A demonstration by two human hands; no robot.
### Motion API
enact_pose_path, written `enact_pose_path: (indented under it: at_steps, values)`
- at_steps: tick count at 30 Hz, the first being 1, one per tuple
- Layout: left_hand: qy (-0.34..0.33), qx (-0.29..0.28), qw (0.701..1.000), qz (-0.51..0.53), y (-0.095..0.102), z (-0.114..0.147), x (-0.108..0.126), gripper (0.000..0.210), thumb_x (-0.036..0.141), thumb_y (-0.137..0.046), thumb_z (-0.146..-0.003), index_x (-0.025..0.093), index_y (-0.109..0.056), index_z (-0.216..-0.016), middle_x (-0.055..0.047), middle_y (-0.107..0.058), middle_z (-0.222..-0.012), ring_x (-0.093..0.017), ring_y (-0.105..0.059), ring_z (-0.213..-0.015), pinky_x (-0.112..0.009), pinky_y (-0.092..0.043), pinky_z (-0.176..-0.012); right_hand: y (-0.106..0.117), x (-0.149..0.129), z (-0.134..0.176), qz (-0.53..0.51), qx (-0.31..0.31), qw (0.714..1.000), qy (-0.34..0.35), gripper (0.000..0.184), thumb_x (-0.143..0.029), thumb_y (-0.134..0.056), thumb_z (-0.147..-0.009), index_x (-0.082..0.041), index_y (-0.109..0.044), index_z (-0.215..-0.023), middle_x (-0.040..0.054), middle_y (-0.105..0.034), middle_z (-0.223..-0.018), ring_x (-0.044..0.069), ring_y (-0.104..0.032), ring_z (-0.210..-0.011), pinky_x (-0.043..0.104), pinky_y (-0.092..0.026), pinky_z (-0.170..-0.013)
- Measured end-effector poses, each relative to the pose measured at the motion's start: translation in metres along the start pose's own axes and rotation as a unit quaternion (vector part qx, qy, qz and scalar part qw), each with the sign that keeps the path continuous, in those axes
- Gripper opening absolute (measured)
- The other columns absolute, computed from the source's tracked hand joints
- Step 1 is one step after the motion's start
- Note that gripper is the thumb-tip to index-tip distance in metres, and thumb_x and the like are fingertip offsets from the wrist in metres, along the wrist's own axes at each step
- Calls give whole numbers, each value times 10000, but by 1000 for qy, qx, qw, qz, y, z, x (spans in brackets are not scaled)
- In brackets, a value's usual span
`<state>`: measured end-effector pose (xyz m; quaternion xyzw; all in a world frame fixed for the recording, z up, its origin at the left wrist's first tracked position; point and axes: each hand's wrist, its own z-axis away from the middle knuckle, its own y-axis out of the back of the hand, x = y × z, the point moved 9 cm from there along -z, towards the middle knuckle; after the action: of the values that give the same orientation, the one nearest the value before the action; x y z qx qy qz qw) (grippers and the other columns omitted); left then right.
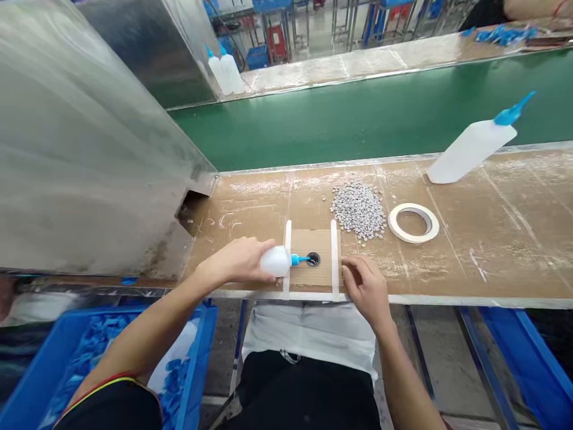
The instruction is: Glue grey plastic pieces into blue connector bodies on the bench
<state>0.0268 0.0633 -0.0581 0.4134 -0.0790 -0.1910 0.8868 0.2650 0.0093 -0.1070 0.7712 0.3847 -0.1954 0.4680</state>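
My left hand [244,261] is wrapped round a small white squeeze bottle [274,261], which lies tipped on its side in the grip. The bottle's blue nozzle [299,260] points right, its tip at a small round black part [313,259]. That part sits on a cardboard piece [308,239] bordered by two white tape strips [334,257]. Just right of the cardboard, my right hand [364,286] rests by the table with thumb and fingers curled together; whatever they hold, if anything, is hidden. A pile of small grey pieces [359,210] lies behind it.
A tape roll [414,223] and a larger white bottle [470,149] stand to the right. Beyond the table runs a green conveyor belt [335,119]. A metal housing [89,149] rises at left; a blue bin [203,346] is below. Another person's arm [537,9] shows far right.
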Motion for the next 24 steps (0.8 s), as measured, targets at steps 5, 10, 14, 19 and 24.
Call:
enact_pose_path:
  at_steps: [5, 10, 14, 19, 24]
  values:
    - [-7, -1, 1000, 9, 1, -1, 4, 618, 625, -626, -794, 171, -651, -1214, -177, -770, -1033, -373, -721, -943, -375, -468, -700, -1, 3, 2, -7, -5, 1000, -15, 157, -278, -517, -1041, -237, -667, -1060, 70, -744, -994, 238, -692, -929, 373, -561, -801]
    - [-9, 3, 1000, 20, 4, -2, 5, 619, 633, -652, -782, 176, -654, -1199, -176, -760, -1015, -376, -710, -939, -373, -466, -691, 0, 2, 0, -13, -6, 1000, -14, 139, -271, -531, -1037, -238, -664, -1060, 69, -736, -985, 238, -690, -917, 370, -560, -796]
    - [-4, -1, 1000, 30, 6, -3, 6, 606, 630, -664, -777, 185, -653, -1188, -154, -757, -980, -354, -708, -910, -358, -464, -682, 0, 1, 0, -16, 0, 1000, -12, 143, -269, -526, -1037, -237, -664, -1054, 68, -733, -979, 241, -688, -919, 369, -560, -796]
    - [-2, 1, 999, 41, 10, -4, 4, 588, 607, -656, -778, 185, -657, -1188, -145, -752, -970, -342, -702, -885, -362, -473, -692, 0, 1, 0, -22, 2, 1000, -16, 153, -270, -527, -1035, -238, -676, -1056, 66, -730, -972, 242, -681, -920, 372, -558, -801]
    - [7, -5, 999, 53, 8, -2, -2, 613, 584, -666, -765, 185, -657, -1230, -154, -746, -1003, -362, -696, -934, -370, -483, -717, -1, 2, 0, -20, 1, 1000, -16, 154, -272, -523, -1038, -241, -673, -1054, 63, -726, -971, 238, -677, -920, 370, -554, -801]
